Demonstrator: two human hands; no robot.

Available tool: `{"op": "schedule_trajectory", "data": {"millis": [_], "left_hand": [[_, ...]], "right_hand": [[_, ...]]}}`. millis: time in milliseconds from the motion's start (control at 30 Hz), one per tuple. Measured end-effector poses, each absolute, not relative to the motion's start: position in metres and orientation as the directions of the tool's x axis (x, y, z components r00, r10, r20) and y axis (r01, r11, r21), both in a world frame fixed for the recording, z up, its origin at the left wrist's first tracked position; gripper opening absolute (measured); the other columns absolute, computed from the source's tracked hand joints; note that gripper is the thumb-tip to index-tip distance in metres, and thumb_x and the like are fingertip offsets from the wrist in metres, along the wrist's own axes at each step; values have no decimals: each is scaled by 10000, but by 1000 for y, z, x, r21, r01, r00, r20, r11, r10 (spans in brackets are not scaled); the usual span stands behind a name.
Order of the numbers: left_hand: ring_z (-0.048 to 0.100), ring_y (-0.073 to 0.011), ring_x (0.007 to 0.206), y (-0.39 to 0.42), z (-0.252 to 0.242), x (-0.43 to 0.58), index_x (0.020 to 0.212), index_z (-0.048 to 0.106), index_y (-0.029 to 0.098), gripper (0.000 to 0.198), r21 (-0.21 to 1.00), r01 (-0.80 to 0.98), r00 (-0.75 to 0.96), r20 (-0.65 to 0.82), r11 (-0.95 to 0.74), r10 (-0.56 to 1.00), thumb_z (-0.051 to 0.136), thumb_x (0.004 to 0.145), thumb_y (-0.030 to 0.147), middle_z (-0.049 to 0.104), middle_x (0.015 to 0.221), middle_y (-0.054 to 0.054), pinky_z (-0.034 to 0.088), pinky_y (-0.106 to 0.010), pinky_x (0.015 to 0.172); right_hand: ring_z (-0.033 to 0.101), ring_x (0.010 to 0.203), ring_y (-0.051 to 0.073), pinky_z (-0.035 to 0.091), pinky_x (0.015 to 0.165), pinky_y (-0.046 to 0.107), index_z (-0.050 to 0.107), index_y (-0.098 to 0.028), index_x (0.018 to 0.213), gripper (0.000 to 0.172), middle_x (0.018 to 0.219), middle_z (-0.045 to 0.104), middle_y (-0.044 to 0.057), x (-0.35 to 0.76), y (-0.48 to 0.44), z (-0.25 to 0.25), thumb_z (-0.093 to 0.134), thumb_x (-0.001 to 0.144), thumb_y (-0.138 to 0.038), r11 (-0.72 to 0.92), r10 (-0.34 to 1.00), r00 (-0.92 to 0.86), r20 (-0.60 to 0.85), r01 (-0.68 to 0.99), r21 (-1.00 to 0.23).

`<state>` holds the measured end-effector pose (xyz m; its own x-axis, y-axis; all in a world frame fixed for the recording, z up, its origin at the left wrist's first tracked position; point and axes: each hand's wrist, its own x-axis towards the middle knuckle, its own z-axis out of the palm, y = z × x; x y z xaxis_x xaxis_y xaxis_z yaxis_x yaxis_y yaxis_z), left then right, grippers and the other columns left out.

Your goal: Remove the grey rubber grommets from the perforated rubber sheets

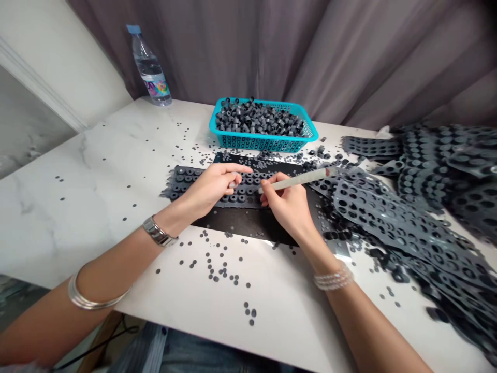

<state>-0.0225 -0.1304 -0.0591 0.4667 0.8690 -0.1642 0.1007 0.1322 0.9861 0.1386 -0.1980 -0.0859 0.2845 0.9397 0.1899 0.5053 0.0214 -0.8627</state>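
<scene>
A dark grey rubber sheet [184,178] with rows of round ring-shaped parts lies on a black mat [248,223]. Over its middle rests my left hand [215,187], index finger pointing right and the other fingers curled in around something small that I cannot make out. My right hand [288,204] grips a long pale pen-like tool [306,178] near its lower end. The tool slants up to the right, its lower end close to the sheet. What its tip touches is hidden by my fingers.
Behind the mat stands a turquoise basket [267,135] heaped with small black ring parts. Punched rubber sheets [404,223] pile up at the right. Small dark discs [223,272] are scattered over the white table [147,274]. A water bottle [151,72] stands back left, before a curtain [217,46].
</scene>
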Motion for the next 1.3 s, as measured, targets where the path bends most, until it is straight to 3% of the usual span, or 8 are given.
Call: {"op": "schedule_trajectory", "data": {"millis": [200, 333, 433, 567, 667, 767, 900, 1300], "left_hand": [[536, -192, 740, -136, -65, -13, 982, 730, 164, 233, 613, 563, 600, 158, -555, 784, 593, 797, 194, 622, 784, -46, 386, -321, 748], [562, -240, 853, -135, -75, -10, 905, 701, 169, 170, 459, 582, 677, 184, -671, 713, 555, 821, 194, 628, 882, -80, 383, -344, 807], [542, -216, 773, -138, -75, -10, 799, 680, 172, 162, 483, 561, 664, 222, -672, 714, 522, 832, 159, 603, 800, -64, 368, -331, 748], [424, -137, 586, -139, -63, -15, 740, 680, 189, 101, 785, 447, 472, 199, -428, 859, 609, 809, 202, 480, 605, 15, 322, -288, 610], [360, -85, 550, -130, -54, -23, 761, 667, 173, 52, 991, 76, 291, 80, -107, 953, 673, 792, 214, 457, 642, 30, 294, -238, 528], [386, -49, 563, -118, -49, -31, 711, 613, 138, 99, 921, -320, 334, -111, 223, 936, 681, 780, 120, 504, 723, 2, 299, -178, 476], [461, -43, 590, -115, -49, -33, 754, 606, 100, 87, 724, -429, 452, -346, 541, 822, 609, 828, 54, 573, 787, -66, 351, -132, 468], [491, -43, 634, -124, -53, -32, 752, 643, 94, 62, 669, -427, 530, -360, 609, 768, 673, 802, 72, 594, 788, -62, 353, -127, 481]], "right_hand": [[595, 554, 173, 429, 569, 275, 529, -222, 688, 208, 565, 613, -3, 137, -198, -85, 530, 856, -344, 35, 940, 269, 210, 537, -843], [600, 571, 179, 409, 572, 274, 521, -227, 687, 201, 592, 623, 4, 134, -198, -82, 518, 864, -323, 59, 939, 242, 244, 586, -808], [569, 528, 174, 370, 560, 281, 489, -235, 663, 206, 572, 603, 2, 131, -197, -79, 508, 863, -278, 56, 937, 221, 269, 667, -743], [553, 507, 174, 350, 558, 287, 463, -240, 649, 212, 557, 590, 3, 129, -197, -77, 505, 857, -247, 38, 937, 228, 264, 686, -726], [578, 531, 180, 377, 569, 284, 485, -236, 659, 202, 563, 602, 6, 131, -197, -80, 519, 856, -264, 31, 942, 245, 230, 618, -786], [587, 544, 177, 404, 577, 280, 508, -231, 677, 208, 567, 610, -1, 134, -198, -84, 533, 865, -316, 43, 935, 275, 222, 534, -844], [594, 555, 171, 427, 575, 273, 512, -232, 698, 248, 581, 623, -9, 144, -202, -85, 541, 873, -405, 43, 894, 377, 242, 466, -884], [572, 523, 169, 434, 570, 285, 539, -220, 673, 272, 552, 602, -7, 157, -210, -80, 550, 875, -402, -12, 839, 456, 297, 561, -828]]}}
